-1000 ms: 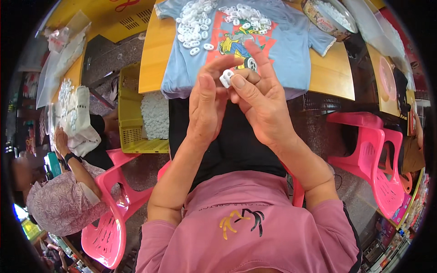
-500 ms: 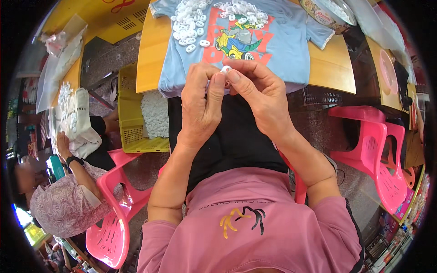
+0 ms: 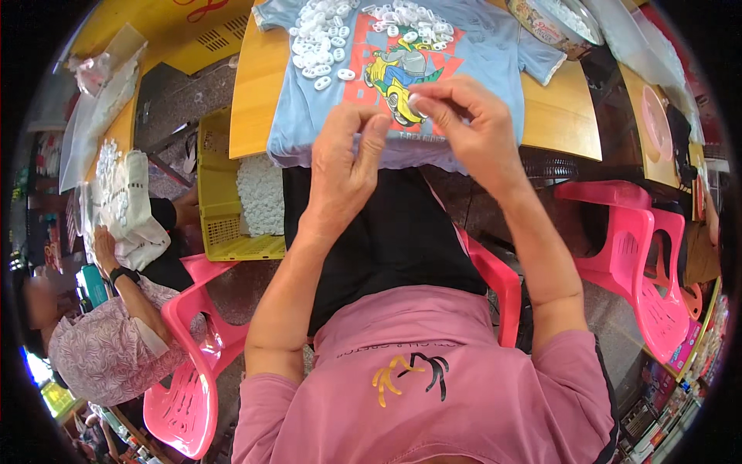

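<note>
A light blue T-shirt with a red and yellow cartoon print lies flat on the wooden table. Two heaps of small white plastic rings rest on its upper part. My right hand hovers over the print, its fingertips pinched on what looks like one small white piece. My left hand is just to its left, over the shirt's hem, with loosely curled fingers and nothing visible in it. The two hands are apart.
A yellow crate with white pieces stands under the table at left. Another person sits at lower left holding a white cloth. Pink plastic chairs stand right and left. A round tin and a pink plate lie at the right.
Both hands were together on a small white piece near my lap. They have moved forward over the shirt and separated, the right hand keeping the piece.
</note>
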### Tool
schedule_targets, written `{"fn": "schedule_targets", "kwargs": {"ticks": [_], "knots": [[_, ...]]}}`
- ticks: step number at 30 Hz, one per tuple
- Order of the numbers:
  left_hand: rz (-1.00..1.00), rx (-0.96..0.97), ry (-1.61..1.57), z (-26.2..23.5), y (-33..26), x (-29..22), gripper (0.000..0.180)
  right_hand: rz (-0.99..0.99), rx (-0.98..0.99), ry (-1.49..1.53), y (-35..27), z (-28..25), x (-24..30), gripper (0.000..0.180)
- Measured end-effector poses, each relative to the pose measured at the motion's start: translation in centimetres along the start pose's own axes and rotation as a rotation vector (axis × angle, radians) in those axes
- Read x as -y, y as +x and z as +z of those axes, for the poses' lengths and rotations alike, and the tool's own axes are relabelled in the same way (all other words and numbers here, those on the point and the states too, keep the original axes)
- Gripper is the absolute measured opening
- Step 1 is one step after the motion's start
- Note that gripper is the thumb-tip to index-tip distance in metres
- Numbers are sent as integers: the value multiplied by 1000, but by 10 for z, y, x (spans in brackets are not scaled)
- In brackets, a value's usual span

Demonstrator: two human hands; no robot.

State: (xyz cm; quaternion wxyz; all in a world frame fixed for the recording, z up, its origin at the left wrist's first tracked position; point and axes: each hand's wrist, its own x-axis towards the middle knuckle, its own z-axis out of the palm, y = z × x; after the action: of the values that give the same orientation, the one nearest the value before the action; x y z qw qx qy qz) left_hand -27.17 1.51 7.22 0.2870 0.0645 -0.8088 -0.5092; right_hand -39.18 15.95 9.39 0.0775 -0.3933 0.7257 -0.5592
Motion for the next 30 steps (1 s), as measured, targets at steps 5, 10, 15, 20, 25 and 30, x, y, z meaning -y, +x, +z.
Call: {"fn": "schedule_targets", "kwargs": {"ticks": [5, 10, 15, 20, 25, 30], "knots": [[201, 9, 160, 2, 28, 5, 24, -311, -29, -429, 12, -27, -34, 12], [453, 162, 215, 34, 59, 0, 50, -327, -4, -481, 7, -30, -44, 17], [722, 394, 307, 63, 79, -5, 80, -383, 126, -497, 1, -37, -55, 30], [684, 494, 215, 68, 81, 5, 76, -382, 102, -425, -3, -34, -60, 28], [628, 490, 103, 73, 76, 7, 67, -376, 77, -387, -3, -33, -63, 27], [573, 448, 103, 75, 72, 11, 68, -391, 138, -369, -1, -35, -63, 24]]}}
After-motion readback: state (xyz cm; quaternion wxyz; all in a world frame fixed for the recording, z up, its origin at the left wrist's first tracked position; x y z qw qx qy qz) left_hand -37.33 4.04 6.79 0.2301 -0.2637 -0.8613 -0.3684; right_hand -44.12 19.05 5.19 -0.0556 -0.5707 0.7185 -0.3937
